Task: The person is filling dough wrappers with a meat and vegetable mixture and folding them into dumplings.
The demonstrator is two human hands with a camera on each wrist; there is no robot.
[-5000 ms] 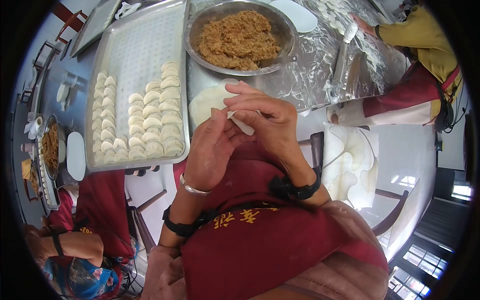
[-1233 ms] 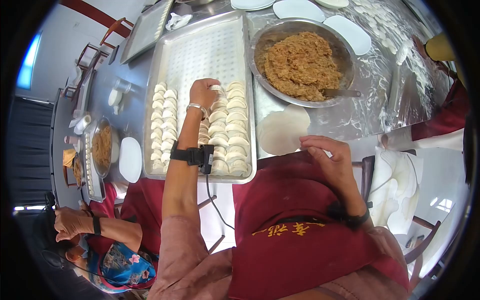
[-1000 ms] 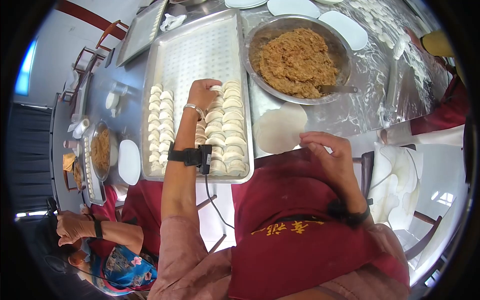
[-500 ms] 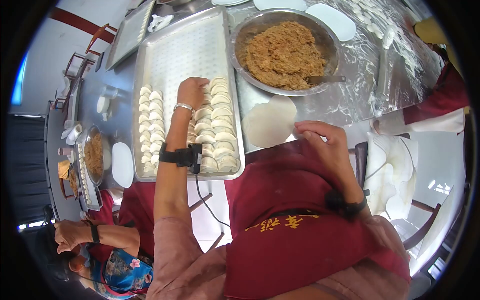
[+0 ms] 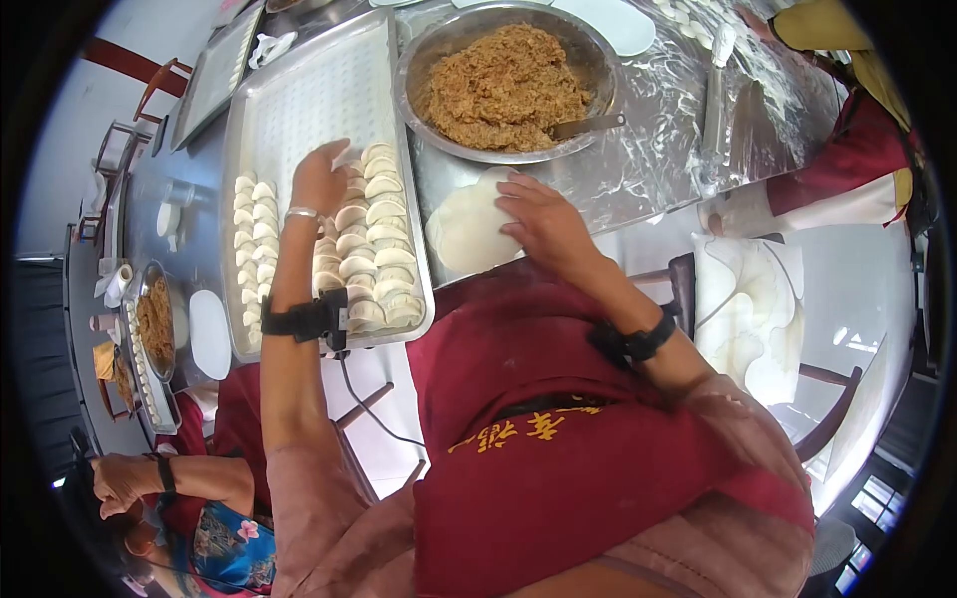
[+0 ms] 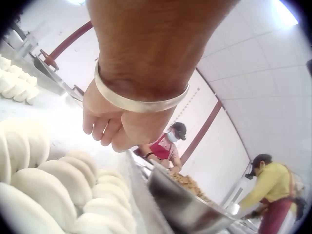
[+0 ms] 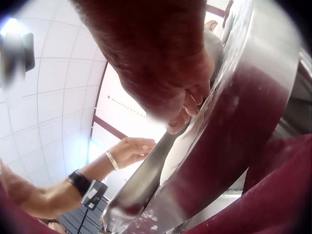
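Over the large metal tray [image 5: 314,100], my left hand [image 5: 321,184] is beside the upper end of the rows of white dumplings [image 5: 384,212]. Its fingers are loosely bent with nothing held, and in the left wrist view the hand [image 6: 119,122] hangs above the tray, beyond several dumplings [image 6: 46,187]. My right hand [image 5: 550,227] reaches over the table edge, its fingertips on the right side of a pile of thin round dough wrappers [image 5: 461,237]. Seen from the right wrist, that hand [image 7: 165,78] has slightly bent fingers at the wrappers [image 7: 178,148].
A metal bowl [image 5: 411,105] of brown filling, with a handle [image 5: 588,126] sticking out, stands behind the wrappers. White plates [image 5: 613,25] lie beyond it. Another person's arm [image 5: 812,25] is at the floured right side; a second person [image 5: 224,493] sits at lower left.
My left hand has let go of a dumpling in the tray and drawn slightly back from the row. My right hand has moved from the table's edge onto the wrappers. The head view has shifted.
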